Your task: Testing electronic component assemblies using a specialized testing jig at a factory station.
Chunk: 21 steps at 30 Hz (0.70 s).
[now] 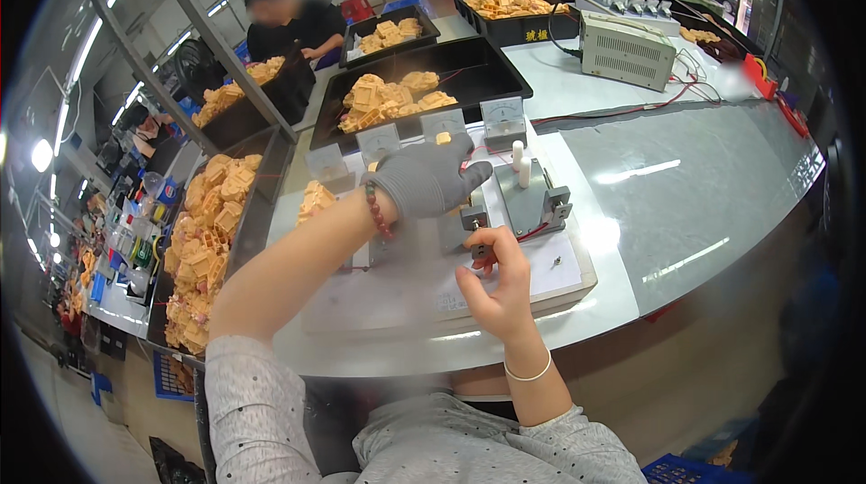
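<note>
My left hand (428,179), in a grey glove, reaches over a row of metal test fixtures, its thumb apart from the fingers and nothing visible between them. The fixture under it is mostly hidden. My bare right hand (502,290) has its fingers curled around a small metal clamp (477,221) at the near end of that fixture. To the right is another grey metal fixture (526,200) with two white pegs (524,173). Panel meters (502,114) in clear housings stand behind. A small yellow part (443,138) shows just beyond my left hand.
A black tray (492,64) of yellow plastic parts lies behind the meters. Another heap of yellow parts (212,231) fills a bin at left. A beige power unit (627,49) with red wires stands at back right. A small metal piece (557,261) lies on the board. Co-workers sit beyond.
</note>
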{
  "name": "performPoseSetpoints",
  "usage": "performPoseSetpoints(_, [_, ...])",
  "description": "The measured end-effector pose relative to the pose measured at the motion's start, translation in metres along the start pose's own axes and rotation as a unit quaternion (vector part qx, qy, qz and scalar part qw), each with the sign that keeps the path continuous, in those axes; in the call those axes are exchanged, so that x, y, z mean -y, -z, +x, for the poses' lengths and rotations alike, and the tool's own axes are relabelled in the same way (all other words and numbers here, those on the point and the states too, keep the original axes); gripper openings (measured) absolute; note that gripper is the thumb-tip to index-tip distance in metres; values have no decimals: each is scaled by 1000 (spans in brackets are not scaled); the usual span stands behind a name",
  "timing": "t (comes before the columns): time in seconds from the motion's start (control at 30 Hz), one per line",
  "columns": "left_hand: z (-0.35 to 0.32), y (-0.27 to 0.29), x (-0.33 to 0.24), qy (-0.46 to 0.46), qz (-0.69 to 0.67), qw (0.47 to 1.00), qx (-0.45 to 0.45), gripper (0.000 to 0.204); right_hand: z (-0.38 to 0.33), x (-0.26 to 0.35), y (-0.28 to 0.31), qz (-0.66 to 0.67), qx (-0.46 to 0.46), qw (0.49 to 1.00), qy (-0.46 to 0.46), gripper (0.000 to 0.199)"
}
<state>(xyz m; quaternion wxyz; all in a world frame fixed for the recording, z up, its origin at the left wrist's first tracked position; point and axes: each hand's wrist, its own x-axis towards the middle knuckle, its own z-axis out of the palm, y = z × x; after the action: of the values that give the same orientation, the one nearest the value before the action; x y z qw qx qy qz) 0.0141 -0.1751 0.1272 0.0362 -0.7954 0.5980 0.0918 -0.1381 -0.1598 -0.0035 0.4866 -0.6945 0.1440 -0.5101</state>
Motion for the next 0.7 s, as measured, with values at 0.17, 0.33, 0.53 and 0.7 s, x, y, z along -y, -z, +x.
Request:
performPoseSetpoints(0.17, [11, -20, 16, -16, -95, 994, 49, 61, 0, 3, -5, 1, -7, 1000, 14, 29])
performPoseSetpoints(0.33, [-62, -1, -2, -23, 3, 999, -47, 68, -8, -1, 0, 32, -2, 997, -63, 45])
performPoseSetpoints(0.53, [-229, -36, 76, -258, -372, 857, 245, 57, -4, -8, 42, -110, -181, 976, 47, 62])
performPoseSetpoints(0.7, [-395, -150, 193, 37, -583, 735, 345, 26, 16, -23, 81, -121, -151, 978, -76, 48])
